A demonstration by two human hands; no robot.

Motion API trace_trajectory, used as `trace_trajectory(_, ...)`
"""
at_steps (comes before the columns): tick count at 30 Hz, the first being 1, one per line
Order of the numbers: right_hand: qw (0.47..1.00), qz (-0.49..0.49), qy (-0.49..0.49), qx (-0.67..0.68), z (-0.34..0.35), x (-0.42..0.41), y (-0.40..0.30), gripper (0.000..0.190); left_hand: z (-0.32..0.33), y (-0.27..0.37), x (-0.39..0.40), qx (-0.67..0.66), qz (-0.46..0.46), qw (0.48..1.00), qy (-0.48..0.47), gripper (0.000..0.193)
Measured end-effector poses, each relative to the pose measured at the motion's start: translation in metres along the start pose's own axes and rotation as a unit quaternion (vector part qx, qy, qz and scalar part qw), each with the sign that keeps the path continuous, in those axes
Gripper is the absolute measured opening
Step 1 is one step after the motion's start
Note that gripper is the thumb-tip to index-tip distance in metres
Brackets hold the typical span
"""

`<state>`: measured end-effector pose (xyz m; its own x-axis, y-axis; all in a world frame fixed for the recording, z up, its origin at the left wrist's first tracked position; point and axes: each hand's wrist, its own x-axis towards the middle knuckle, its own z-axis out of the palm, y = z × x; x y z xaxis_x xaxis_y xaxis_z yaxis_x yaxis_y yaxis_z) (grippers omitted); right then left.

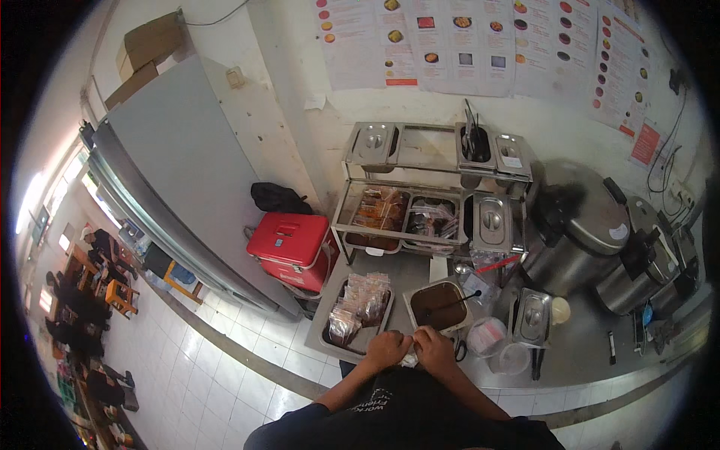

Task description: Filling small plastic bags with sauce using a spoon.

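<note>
My left hand [387, 350] and my right hand [432, 349] meet at the table's front edge, fingers curled and knuckles nearly touching. Between and below them shows a bit of clear plastic bag [409, 359], apparently pinched by both. Just beyond my right hand is a steel pan of brown sauce [439, 306] with a black-handled ladle [458, 302] lying across it. Left of it, a steel tray [360, 344] holds several filled clear plastic packets [360, 304]. Black-handled scissors [460, 350] lie right of my right hand, partly hidden.
A steel rack [337, 225] with food pans stands behind. Rightward are a bag of pink-and-white items [486, 336], a clear plastic tub [511, 359], a lidded steel pan [532, 316] and large steel cookers [579, 225]. A red cool box [289, 242] stands left; people sit far left.
</note>
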<state>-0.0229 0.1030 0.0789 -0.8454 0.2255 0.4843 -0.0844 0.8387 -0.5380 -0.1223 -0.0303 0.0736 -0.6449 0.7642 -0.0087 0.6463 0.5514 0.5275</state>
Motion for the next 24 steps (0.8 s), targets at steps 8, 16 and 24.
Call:
trace_trajectory(8, 0.978, -0.001, -0.158, -0.134, 0.004, -0.006, -0.002, 0.022, -0.006, -0.026, 0.02, 0.113, 0.084, 0.99, -0.005, 0.034)
trace_trajectory(16, 0.987, -0.055, -0.149, -0.032, -0.004, -0.003, 0.0, 0.015, -0.043, -0.004, 0.026, -0.027, 0.151, 0.977, 0.149, 0.048)
trace_trajectory(24, 0.959, 0.111, -0.101, 0.24, -0.032, 0.02, 0.001, 0.019, -0.061, 0.005, 0.014, -0.164, 0.132, 0.976, 0.059, 0.057)
